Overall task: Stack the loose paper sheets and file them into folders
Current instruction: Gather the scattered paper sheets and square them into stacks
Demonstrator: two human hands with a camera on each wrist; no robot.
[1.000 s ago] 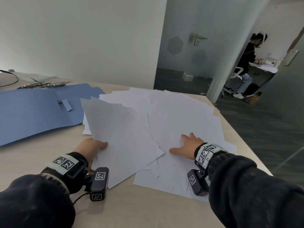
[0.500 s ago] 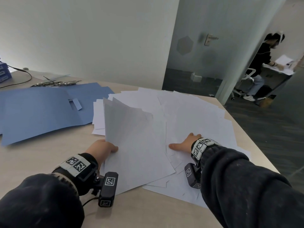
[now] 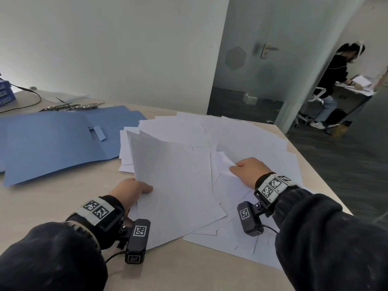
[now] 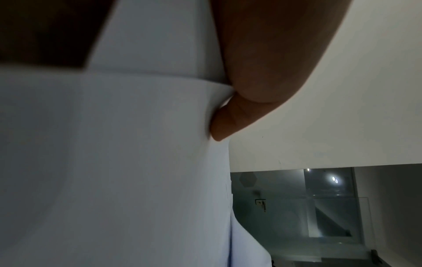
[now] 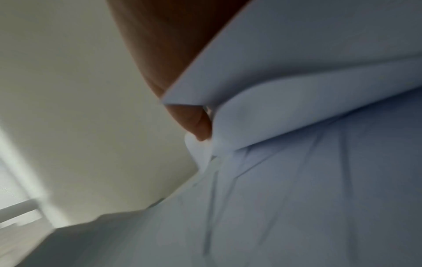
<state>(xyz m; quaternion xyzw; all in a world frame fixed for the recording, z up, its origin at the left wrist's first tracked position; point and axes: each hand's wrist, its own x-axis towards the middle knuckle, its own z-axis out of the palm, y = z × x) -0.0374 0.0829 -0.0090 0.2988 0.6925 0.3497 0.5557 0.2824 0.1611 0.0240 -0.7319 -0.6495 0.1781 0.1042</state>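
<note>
Loose white paper sheets lie fanned over the right half of the table. My left hand grips the near-left edge of a small bundle of sheets and holds it tilted up off the pile; its thumb presses on the bundle's face. To the right, my right hand pinches the curled corner of a sheet lifted from the pile. In the right wrist view a fingertip is tucked under that folded corner. Blue folders lie open at the left.
Metal binder clips and a black cable lie behind the folders at the far left. The table's right edge drops to a dark carpet. Beyond a glass partition, another person sits at a desk.
My left hand has raised and turned its bundle more upright. The right hand, flat on the pile before, has curled and now lifts a sheet's corner.
</note>
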